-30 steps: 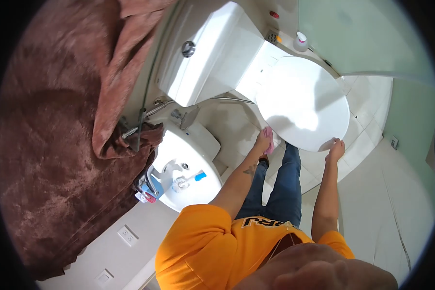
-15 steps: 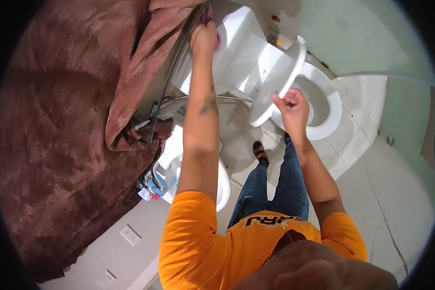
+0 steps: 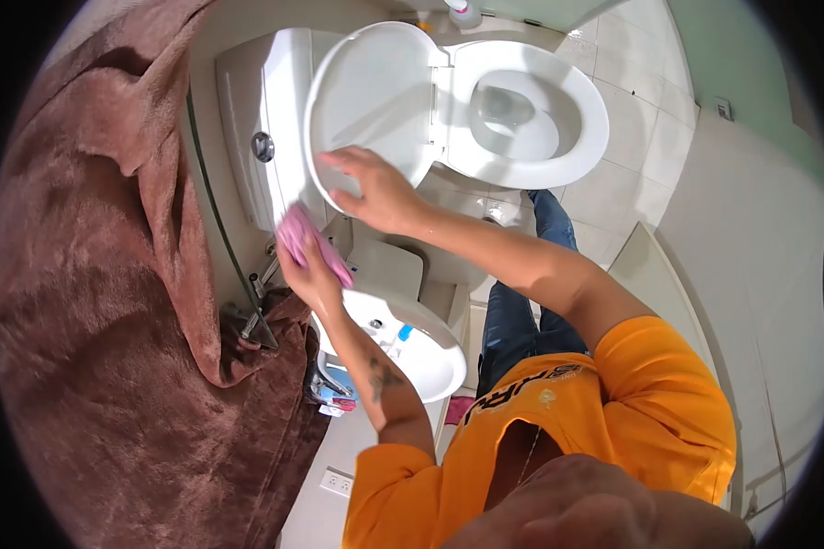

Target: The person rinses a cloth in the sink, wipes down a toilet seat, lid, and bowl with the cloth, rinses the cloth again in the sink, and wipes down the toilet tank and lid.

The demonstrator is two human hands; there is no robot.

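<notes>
My left hand (image 3: 309,272) is closed around a pink cloth (image 3: 317,240), beside the near end of the white toilet tank (image 3: 288,101). At the near edge of the raised toilet lid (image 3: 375,87) is my right hand (image 3: 380,194), its fingers stretched out and the thumb apart. I cannot tell whether its fingertips touch the lid. The lid leans back toward the tank, and the toilet bowl (image 3: 531,110) lies uncovered with its pale rim showing. A round flush button (image 3: 263,146) sits on top of the tank.
A white sink (image 3: 421,352) with a small blue item (image 3: 406,333) stands below my left forearm. A brown blanket (image 3: 110,302) hangs over a glass edge (image 3: 215,201) at left. Behind the toilet stands a bottle (image 3: 465,14). Light tiles (image 3: 623,55) cover the floor.
The lid has swung from half raised to leaning back toward the tank. My right hand no longer grips it. My left hand has brought the cloth toward the tank's near end. The view has shifted.
</notes>
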